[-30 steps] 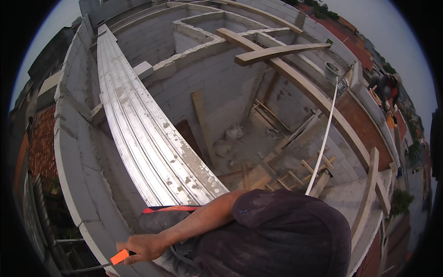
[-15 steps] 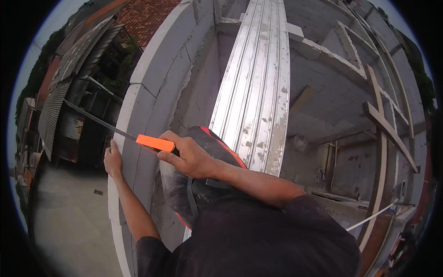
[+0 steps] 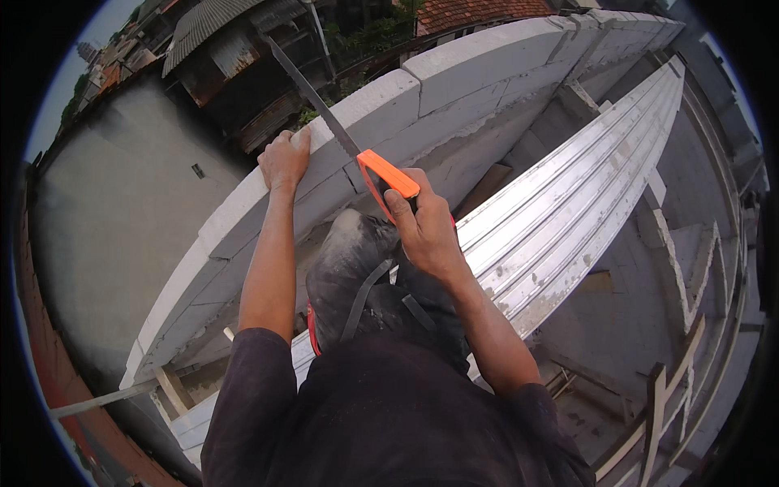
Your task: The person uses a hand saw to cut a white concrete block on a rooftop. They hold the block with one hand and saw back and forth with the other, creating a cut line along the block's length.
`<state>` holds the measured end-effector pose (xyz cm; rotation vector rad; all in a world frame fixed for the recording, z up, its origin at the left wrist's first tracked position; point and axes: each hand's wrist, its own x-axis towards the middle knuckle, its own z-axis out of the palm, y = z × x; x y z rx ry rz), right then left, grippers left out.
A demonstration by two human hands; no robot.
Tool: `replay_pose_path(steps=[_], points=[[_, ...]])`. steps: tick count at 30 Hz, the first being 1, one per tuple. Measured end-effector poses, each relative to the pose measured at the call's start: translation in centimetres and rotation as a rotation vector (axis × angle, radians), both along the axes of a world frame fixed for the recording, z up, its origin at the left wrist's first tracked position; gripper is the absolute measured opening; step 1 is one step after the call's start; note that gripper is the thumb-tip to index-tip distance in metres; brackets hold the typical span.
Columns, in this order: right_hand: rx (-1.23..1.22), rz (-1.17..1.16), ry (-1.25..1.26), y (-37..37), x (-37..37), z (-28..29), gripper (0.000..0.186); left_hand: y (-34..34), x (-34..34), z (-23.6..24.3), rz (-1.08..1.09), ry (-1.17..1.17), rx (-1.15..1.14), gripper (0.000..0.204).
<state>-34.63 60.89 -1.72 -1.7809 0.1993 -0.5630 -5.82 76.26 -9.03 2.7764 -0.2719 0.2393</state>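
A hand saw with an orange handle is in my right hand, the fingers wrapped around its grip. Its long toothed blade slants up and to the left, passing over the top of a pale grey block wall; whether steel touches block I cannot tell. My left hand grips the wall's top edge, left of the blade, with its fingers curled over the outer side. Below the saw, my knee in dusty dark trousers is close to the wall's inner face.
Beneath me runs a ribbed metal deck spotted with mortar. To its right the structure drops to a lower level with timber braces. Beyond the wall, far below, lies a concrete yard; a corrugated roof stands past it.
My view has turned left, so the wall and deck now run diagonally. The saw blade, which pointed left, now points further up and away. Both hands keep their holds.
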Motion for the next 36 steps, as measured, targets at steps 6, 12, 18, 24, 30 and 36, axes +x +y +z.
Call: replay_pose_path(steps=[6, 12, 18, 24, 30, 36], points=[[-0.061, 0.012, 0.081, -0.6, -1.0, -2.1, 0.042, 0.4, 0.6, -0.8, -0.066, 0.047, 0.013, 0.078], [-0.094, -0.014, 0.096, 0.5, -1.1, -2.9, 0.055, 2.7, 5.5, -4.7, -0.075, 0.007, 0.205, 0.082], [-0.118, -0.038, 0.091, 0.7, -1.6, -2.7, 0.053, 0.5, 5.1, -5.3, -0.148, -0.004, 0.191, 0.072], [-0.084, -0.075, 0.052, 1.0, -0.9, -3.3, 0.049, 0.3, 5.3, -6.0, -0.175, -0.015, 0.179, 0.063], [-0.090, -0.084, 0.032, 1.2, -0.8, -3.5, 0.051, 0.3, 5.8, -6.5, -0.218, -0.055, 0.185, 0.054], [-0.124, -0.077, 0.065, 1.7, -1.0, -3.5, 0.048, 1.0, 6.6, -6.9, -0.248, -0.099, 0.188, 0.045]])
